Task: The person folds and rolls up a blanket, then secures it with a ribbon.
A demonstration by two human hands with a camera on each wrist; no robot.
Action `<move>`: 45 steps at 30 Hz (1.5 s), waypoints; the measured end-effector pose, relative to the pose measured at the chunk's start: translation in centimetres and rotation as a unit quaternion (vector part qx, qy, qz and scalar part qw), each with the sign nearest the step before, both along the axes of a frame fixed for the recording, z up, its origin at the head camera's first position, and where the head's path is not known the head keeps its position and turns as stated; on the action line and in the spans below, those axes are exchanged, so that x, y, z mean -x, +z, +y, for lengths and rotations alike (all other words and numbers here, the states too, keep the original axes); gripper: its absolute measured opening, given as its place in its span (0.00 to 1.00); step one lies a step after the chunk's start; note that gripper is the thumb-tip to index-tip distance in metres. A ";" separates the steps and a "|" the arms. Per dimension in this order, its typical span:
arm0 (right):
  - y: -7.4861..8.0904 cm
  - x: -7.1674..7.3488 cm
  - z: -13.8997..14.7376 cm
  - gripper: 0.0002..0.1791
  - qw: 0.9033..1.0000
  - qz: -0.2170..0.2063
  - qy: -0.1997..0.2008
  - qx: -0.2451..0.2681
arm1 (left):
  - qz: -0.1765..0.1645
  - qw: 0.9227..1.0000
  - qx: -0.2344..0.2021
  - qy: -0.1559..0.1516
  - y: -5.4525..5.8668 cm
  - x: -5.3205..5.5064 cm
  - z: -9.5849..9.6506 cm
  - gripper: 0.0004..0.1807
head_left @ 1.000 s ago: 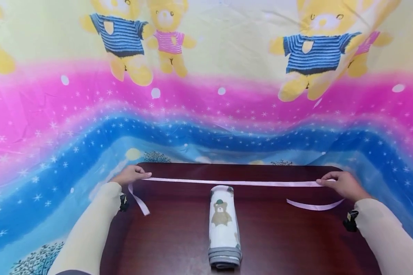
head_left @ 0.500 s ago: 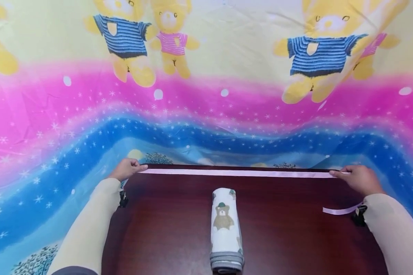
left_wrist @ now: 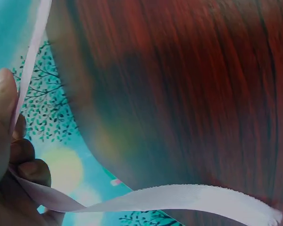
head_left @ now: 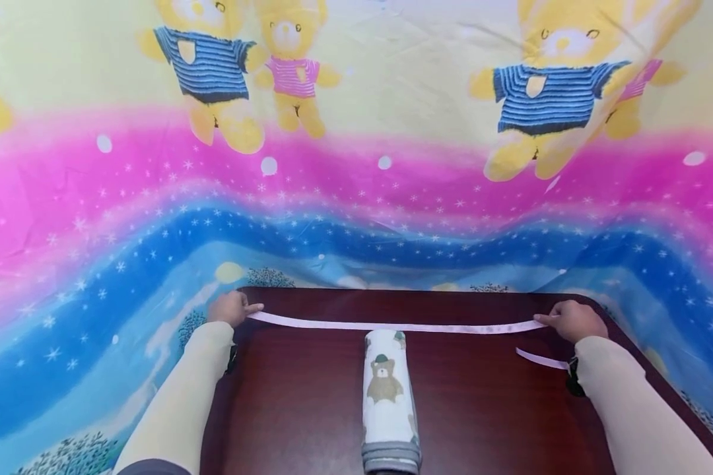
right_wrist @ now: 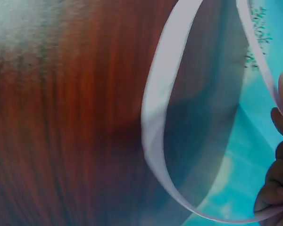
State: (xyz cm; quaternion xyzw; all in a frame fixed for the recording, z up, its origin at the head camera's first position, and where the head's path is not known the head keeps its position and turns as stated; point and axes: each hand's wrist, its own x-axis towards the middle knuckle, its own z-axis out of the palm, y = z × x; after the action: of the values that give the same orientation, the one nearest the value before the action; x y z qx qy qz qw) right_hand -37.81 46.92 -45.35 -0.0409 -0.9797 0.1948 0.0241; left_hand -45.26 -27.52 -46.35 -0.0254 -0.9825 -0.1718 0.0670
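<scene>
A pale pink ribbon spans between both hands near the table's far edge, sagging slightly in the middle. At its left part, my left hand pinches it between thumb and curled fingers; in the left wrist view the ribbon's loose tail trails out below the fingers. My right hand pinches the other side, and a free tail curves out from it in the right wrist view. Between the hands, nearer the person, lies a rolled white cloth with a bear print and grey trim, its far end just below the ribbon.
The dark red-brown wooden table has rounded far corners. A curtain printed with bears, snowflakes and trees hangs behind it and around its sides. A dark wrist camera sits at the right cuff.
The ribbon was taut and rose toward the far edge half a second ago; now it is lower and sags. Both hands have come down and closer together, the right moving left.
</scene>
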 end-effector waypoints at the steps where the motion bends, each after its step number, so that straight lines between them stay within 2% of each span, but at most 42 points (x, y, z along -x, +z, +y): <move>1: -0.3 0.0 0.1 0.27 1.000 -0.007 0.004 -0.001 | -0.009 1.000 0.004 0.001 -0.2 -0.1 0.0 0.32; 4: -1.5 0.5 0.9 0.30 1.000 -0.024 0.019 -0.005 | -0.032 0.999 0.001 0.006 -0.7 -0.3 0.0 0.31; 7: -2.3 0.7 2.0 0.36 0.999 -0.026 0.039 -0.011 | -0.036 0.999 -0.010 -0.005 -0.8 -0.5 0.1 0.27; 12: -2.2 0.3 2.0 0.37 0.997 -0.032 0.056 -0.031 | -0.033 0.999 0.010 -0.035 -0.8 -0.8 0.6 0.27; 16: -2.0 0.3 -0.1 0.35 0.994 -0.035 0.081 -0.057 | -0.036 0.996 0.042 -0.069 -0.9 -1.3 2.2 0.27; 19: -2.4 0.3 -2.3 0.33 0.991 -0.033 0.112 -0.065 | -0.044 0.992 0.057 -0.102 -1.0 -2.0 4.0 0.26; 21: -2.8 0.2 -3.8 0.34 0.988 -0.037 0.135 -0.066 | -0.063 0.989 0.063 -0.120 -1.0 -2.7 5.4 0.26; 24: -3.7 -0.3 -5.6 0.35 0.983 -0.044 0.168 -0.064 | -0.114 0.983 0.062 -0.131 -1.3 -3.7 6.9 0.30; 26: -4.3 -0.5 -6.6 0.37 0.981 -0.050 0.181 -0.056 | -0.139 0.980 0.057 -0.127 -1.6 -4.2 7.4 0.32; 28: -4.7 -0.6 -7.6 0.38 0.980 -0.048 0.189 -0.051 | -0.148 0.980 0.057 -0.120 -1.9 -4.6 7.7 0.33; 31: -4.7 -0.6 -9.1 0.39 0.979 -0.040 0.194 -0.048 | -0.140 0.981 0.065 -0.120 -2.2 -4.8 8.3 0.33; 35: -4.7 -0.4 -11.5 0.39 0.976 -0.033 0.209 -0.045 | -0.143 0.977 0.076 -0.142 -2.6 -4.7 10.0 0.33; 38: -4.8 -0.1 -13.1 0.39 0.974 -0.053 0.218 -0.036 | -0.162 0.974 0.068 -0.147 -2.7 -4.6 11.2 0.34; 40: -4.9 -0.1 -13.8 0.40 0.973 -0.072 0.218 -0.037 | -0.174 0.972 0.069 -0.139 -2.8 -4.5 11.8 0.34; 45: -5.0 -0.1 -13.9 0.41 0.971 -0.102 0.212 -0.053 | -0.193 0.970 0.080 -0.126 -2.9 -4.3 12.3 0.34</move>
State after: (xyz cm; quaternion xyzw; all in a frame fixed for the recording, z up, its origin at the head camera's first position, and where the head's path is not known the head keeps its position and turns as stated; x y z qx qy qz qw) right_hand -37.70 32.98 -50.40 0.1491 -0.9723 0.1377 -0.1157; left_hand -40.93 -15.24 -49.27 -0.1208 -0.9762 -0.1015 -0.1488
